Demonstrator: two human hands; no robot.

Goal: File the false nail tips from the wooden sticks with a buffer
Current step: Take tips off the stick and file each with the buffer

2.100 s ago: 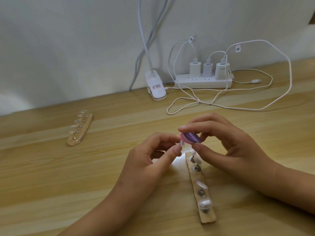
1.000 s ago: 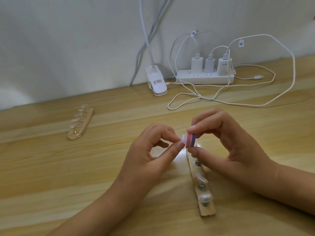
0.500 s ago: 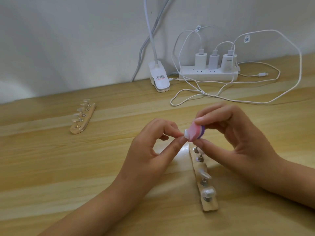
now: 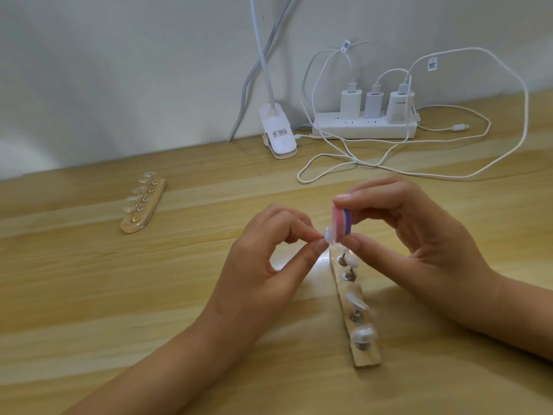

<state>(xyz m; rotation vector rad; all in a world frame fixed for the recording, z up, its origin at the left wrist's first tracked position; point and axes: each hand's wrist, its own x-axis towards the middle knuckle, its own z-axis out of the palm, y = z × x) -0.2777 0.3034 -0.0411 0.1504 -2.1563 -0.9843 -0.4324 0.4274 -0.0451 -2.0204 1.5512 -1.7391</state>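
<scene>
Head cam is the only view I've got, so here goes.

The left hand has thumb and forefinger pinched on a small clear nail tip, other fingers curled in loosely. The right hand pinches the pink-and-purple buffer top and bottom between forefinger and thumb, standing upright, with its pink face right against the tip. Both are held in the air above the far end of the wooden stick that lies toward the front right of the bench.

What I'd worry about: that tip is tiny and slick and only looks caught by one edge, so a firm stroke could flick it out onto the bench. The buffer is also just beside the left fingertips, so it may scrape skin instead of plastic. And the right thumb sits close over the tips standing on the stick, so a dropped wrist could knock one.

Hard to see: how much of the tip is inside the pinch, and which edge meets the buffer. The stick's far end is hidden behind the fingers. I can't reliably count the see-through tips on the second stick, toward the back left of the bench.
</scene>
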